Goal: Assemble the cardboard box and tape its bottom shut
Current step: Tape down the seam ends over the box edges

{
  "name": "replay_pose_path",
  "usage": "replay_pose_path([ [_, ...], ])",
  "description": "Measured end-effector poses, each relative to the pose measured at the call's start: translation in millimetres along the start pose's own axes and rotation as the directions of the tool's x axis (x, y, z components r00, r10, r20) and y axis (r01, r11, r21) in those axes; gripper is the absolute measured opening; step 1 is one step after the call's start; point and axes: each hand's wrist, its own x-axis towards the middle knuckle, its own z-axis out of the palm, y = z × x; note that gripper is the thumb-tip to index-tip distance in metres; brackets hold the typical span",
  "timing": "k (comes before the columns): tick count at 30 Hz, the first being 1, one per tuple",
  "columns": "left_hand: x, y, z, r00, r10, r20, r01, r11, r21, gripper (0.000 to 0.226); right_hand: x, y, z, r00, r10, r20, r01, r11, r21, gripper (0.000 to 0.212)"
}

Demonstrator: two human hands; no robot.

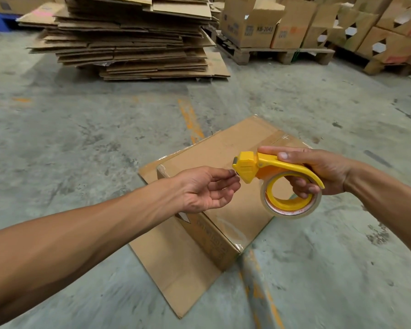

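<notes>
Right hand [318, 172] wrapped around the curved handle of a yellow tape dispenser [271, 169], thumb lying along the top, fingers curled through the roll of clear tape [291, 198]. Left hand [206, 188] palm up, thumb and forefinger tips pressed together at the dispenser's cutter end (whether a tape end sits between them is too small to tell). Both hands held in the air above the cardboard box [223, 162].

Box stands on the concrete floor [81, 138], closed face upward, glossy clear tape visible along that face and over its near corner. Loose flaps lie spread flat on the floor at its left side.

Further off: a tall stack of flattened cardboard [128, 39] ahead, and printed cartons on wooden pallets [282, 54] at upper right.
</notes>
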Motion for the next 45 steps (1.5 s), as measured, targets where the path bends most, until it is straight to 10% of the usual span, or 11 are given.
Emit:
replay_pose_path([
  [8, 13, 3, -10, 0.998, 0.038, -0.055, -0.027, 0.982, 0.186, 0.013, -7, 0, 20, 0.998, 0.042, -0.051, -0.045, 0.996, -0.078, 0.046],
  [14, 26, 46, -81, 0.979, 0.103, -0.175, -0.025, 0.917, 0.399, 0.018, -25, 13, 19, 0.994, 0.097, -0.041, -0.101, 0.992, -0.079, 0.073],
  [25, 53, 95, -143, 0.837, 0.526, -0.149, -0.157, 0.493, 0.856, 0.011, 26, 24, 92, 0.985, -0.054, -0.167, 0.036, 0.994, -0.107, 0.035],
  [45, 72, 83, -169, 0.863, 0.475, -0.171, -0.164, 0.583, 0.796, 0.009, 37, 26, 105, 0.977, -0.015, -0.215, -0.016, 0.989, -0.144, 0.034],
])
